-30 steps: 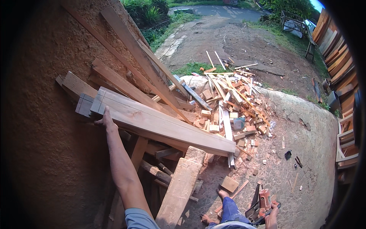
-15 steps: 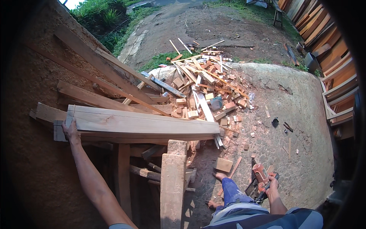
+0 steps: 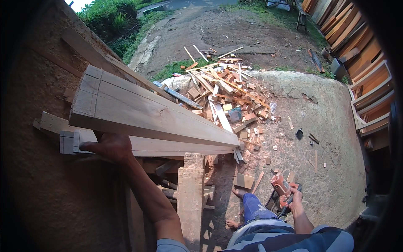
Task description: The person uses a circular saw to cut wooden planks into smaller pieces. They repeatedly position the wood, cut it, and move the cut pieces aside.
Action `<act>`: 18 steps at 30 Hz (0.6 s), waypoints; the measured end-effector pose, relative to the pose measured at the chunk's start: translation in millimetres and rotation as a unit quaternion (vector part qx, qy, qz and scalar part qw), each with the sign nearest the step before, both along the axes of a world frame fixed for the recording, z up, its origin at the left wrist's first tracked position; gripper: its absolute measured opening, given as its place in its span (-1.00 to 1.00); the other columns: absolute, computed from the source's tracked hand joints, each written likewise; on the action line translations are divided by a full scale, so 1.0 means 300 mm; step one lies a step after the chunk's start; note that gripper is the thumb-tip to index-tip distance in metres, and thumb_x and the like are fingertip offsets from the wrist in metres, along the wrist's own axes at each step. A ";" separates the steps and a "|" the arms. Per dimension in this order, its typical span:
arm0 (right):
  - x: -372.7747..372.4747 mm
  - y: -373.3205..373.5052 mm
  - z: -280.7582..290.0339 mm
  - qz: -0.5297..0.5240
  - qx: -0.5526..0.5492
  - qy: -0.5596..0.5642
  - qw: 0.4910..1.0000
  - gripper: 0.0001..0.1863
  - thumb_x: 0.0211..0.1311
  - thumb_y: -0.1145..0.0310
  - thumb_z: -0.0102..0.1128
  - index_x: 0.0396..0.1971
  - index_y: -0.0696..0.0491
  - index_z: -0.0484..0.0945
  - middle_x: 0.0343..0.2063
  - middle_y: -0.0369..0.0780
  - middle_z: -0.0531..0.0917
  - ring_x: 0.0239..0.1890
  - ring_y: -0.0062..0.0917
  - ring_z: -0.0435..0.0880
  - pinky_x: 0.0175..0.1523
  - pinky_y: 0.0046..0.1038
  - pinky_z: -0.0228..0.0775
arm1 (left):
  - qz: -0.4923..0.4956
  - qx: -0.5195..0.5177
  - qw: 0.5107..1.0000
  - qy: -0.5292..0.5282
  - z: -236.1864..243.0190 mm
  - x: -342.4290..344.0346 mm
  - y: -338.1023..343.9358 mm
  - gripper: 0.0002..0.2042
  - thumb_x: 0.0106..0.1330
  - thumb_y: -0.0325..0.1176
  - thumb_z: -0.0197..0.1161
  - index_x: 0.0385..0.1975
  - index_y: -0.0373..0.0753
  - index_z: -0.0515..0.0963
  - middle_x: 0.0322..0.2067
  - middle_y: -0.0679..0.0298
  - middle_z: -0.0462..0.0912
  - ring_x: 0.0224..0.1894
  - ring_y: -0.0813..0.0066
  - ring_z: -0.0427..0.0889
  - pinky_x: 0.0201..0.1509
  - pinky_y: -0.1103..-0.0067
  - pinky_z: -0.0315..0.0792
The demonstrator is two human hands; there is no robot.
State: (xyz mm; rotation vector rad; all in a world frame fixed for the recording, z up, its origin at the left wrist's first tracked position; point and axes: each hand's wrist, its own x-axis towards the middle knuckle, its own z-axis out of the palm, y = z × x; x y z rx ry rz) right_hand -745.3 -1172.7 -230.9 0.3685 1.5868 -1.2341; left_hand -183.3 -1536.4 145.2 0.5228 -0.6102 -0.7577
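A thick pale wooden beam [image 3: 155,111], pencil-lined near its left end, is raised and tilted at that end. My left hand [image 3: 112,147] grips it from below, thumb pointing left, the other fingers mostly hidden beneath the wood. Its narrower-looking right end stays low, over a second pale beam [image 3: 176,146] that lies across the supports. Down by my leg, my right hand [image 3: 296,199] is closed around the handle of a red and black handheld power tool [image 3: 280,185]; its exact kind is unclear.
An upright rough timber post [image 3: 189,197] stands before me. Beyond the beams spreads a heap of wood offcuts [image 3: 228,90]. A loose block [image 3: 243,180] sits by my bare foot. Planks lean against the left wall, and wooden frames [image 3: 373,98] stand at the right.
My left hand has gone from the beam's end to its underside, and that end has come up and toward me, uncovering the second beam. The right hand keeps the power tool low, slightly shifted.
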 end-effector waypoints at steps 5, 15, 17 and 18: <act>0.018 0.012 -0.005 0.016 0.009 0.033 0.999 -0.91 0.30 0.40 0.13 -0.41 0.05 0.48 -0.66 -0.31 0.47 -0.68 -0.57 0.46 -0.61 -0.37 0.41 | -0.345 -0.042 0.911 -0.224 -0.070 -0.089 -0.219 -0.31 0.59 0.15 -0.07 0.45 -0.34 0.28 0.36 -0.13 0.42 0.45 -0.09 0.41 0.59 -0.03 0.08; 0.036 0.016 0.047 -0.077 -0.005 0.031 0.997 -0.89 0.28 0.50 0.13 -0.21 0.07 0.47 -0.65 -0.25 0.46 -0.68 -0.52 0.45 -0.64 -0.29 0.37 | -0.394 -0.086 0.909 -0.105 -0.166 -0.225 -0.252 -0.57 0.55 -0.01 0.09 -0.05 -0.35 0.53 -0.25 0.02 0.62 -0.18 0.18 0.58 0.31 0.19 0.40; 0.019 0.008 0.024 -0.079 0.022 0.011 0.997 -0.89 0.29 0.50 0.13 -0.21 0.07 0.47 -0.65 -0.26 0.46 -0.68 -0.52 0.44 -0.63 -0.29 0.38 | -0.395 -0.078 0.912 -0.084 -0.153 -0.215 -0.261 -0.53 0.51 0.05 0.14 0.00 -0.34 0.53 -0.20 0.05 0.62 -0.09 0.15 0.60 0.25 0.27 0.43; 0.022 0.009 0.022 -0.073 0.002 0.025 0.997 -0.94 0.29 0.49 0.14 -0.27 0.08 0.48 -0.65 -0.27 0.47 -0.68 -0.52 0.46 -0.62 -0.31 0.39 | -0.387 -0.088 0.914 -0.084 -0.121 -0.224 -0.247 -0.52 0.50 0.06 0.17 0.03 -0.31 0.52 -0.16 0.07 0.62 -0.07 0.15 0.62 0.24 0.29 0.45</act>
